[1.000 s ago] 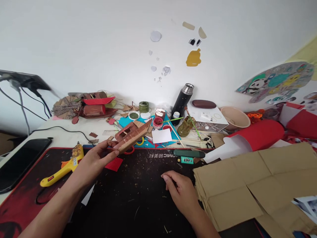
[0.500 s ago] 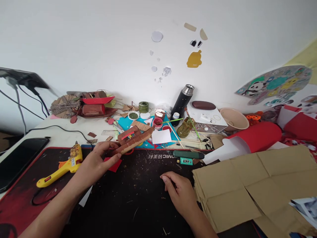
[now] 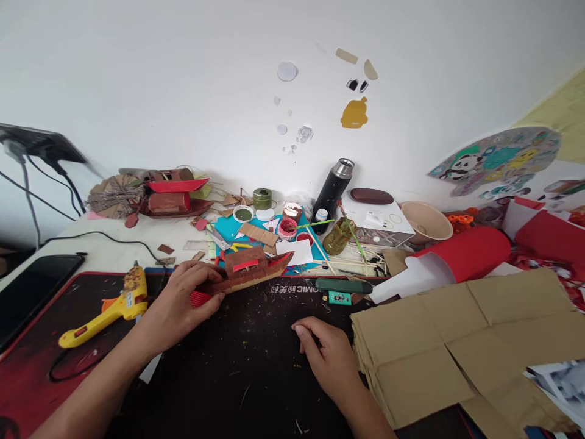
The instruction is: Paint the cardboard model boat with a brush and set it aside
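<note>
- the little cardboard boat model (image 3: 249,273) is sitting low at the far edge of the black desk mat (image 3: 237,366), bow pointing right, with a red strip showing on its cabin.
- the left hand (image 3: 183,299) is gripping the boat's stern end, fingers closed around it, and a red ribbed piece (image 3: 200,298) is peeking out right under the thumb.
- the right hand (image 3: 326,356) is resting palm down on the mat, holding nothing, fingers loosely curled, well apart from the boat.
- a stack of brown cardboard sheets (image 3: 457,341) is lying just beside the right hand, touching its outer side or close to it, can't tell which.
- a yellow glue gun (image 3: 107,308) is lying on the mat to the left of the left hand.
- a green utility knife (image 3: 343,285) is lying near the mat's far edge, right of the boat.
- behind the boat: paint pots, sticks, paper scraps on a blue sheet (image 3: 231,228), plus a black thermos (image 3: 333,190).
</note>
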Motion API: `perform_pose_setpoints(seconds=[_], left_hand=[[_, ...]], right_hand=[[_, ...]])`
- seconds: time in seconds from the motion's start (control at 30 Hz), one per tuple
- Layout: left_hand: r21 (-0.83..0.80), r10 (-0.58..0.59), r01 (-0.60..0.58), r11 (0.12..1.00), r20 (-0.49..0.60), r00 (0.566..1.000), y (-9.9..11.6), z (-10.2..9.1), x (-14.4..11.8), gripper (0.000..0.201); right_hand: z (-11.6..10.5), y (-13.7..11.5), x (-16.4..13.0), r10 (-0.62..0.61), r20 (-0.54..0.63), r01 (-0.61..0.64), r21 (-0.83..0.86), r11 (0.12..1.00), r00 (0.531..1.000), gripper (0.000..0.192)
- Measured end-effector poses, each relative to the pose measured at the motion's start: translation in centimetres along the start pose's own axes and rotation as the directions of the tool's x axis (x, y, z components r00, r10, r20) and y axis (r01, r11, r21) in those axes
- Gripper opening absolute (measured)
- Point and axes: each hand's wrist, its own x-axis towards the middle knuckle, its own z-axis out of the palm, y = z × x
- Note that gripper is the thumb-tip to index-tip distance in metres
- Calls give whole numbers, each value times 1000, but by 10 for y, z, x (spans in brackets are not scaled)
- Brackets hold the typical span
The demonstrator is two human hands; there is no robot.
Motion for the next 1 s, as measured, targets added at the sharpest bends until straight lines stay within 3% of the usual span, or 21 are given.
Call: perform_pose_setpoints(seconds=[1.0], left_hand=[[62,67,-68,996,19,998,-19,5,-5,31]], right_hand=[[1,2,-1,7,12,-7,3,1000,1000,38]])
